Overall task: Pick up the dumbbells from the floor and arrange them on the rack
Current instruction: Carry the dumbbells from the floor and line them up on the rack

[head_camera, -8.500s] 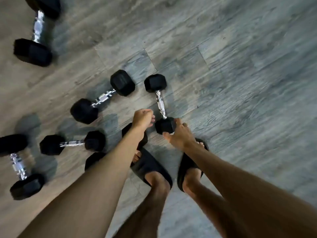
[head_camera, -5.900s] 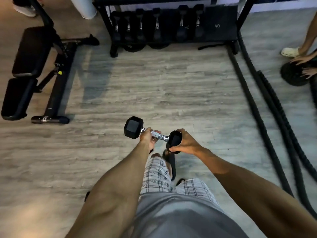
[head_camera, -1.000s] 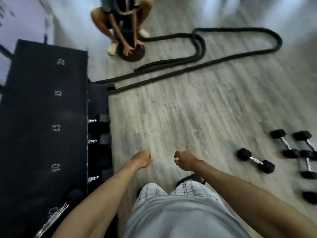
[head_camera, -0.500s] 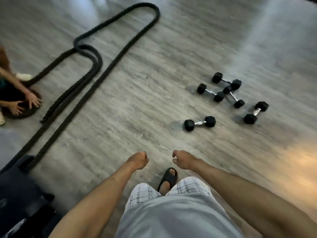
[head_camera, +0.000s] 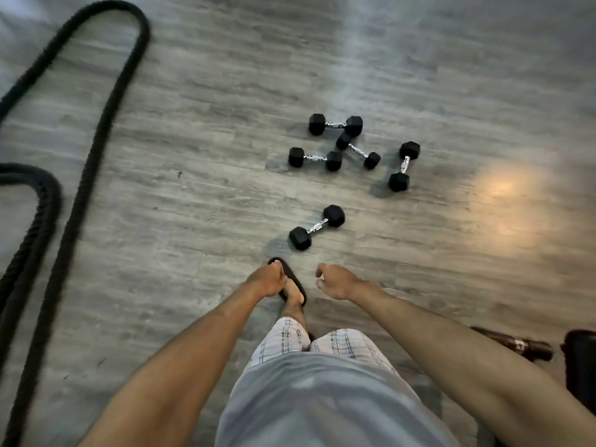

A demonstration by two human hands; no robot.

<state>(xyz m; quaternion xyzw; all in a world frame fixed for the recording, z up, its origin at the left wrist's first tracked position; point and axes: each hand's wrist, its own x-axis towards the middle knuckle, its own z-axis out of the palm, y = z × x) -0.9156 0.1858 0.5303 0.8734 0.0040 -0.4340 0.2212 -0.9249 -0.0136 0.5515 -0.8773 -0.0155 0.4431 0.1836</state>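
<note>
Several black hex dumbbells with chrome handles lie on the grey wood floor ahead of me. The nearest dumbbell lies at an angle just beyond my feet. Behind it lies a cluster: one dumbbell, another, a small one and one lying lengthwise. My left hand is loosely curled and empty, below and left of the nearest dumbbell. My right hand hangs beside it, fingers half curled, holding nothing. The rack is out of view.
A thick black battle rope loops across the floor on the left. A dark cylinder-shaped object and a black item sit at the right edge. My sandalled foot steps forward between my hands.
My view has swung from the rack to the dumbbells on the floor, which are now nearer. The crouching person has left the view. Both hands stay empty.
</note>
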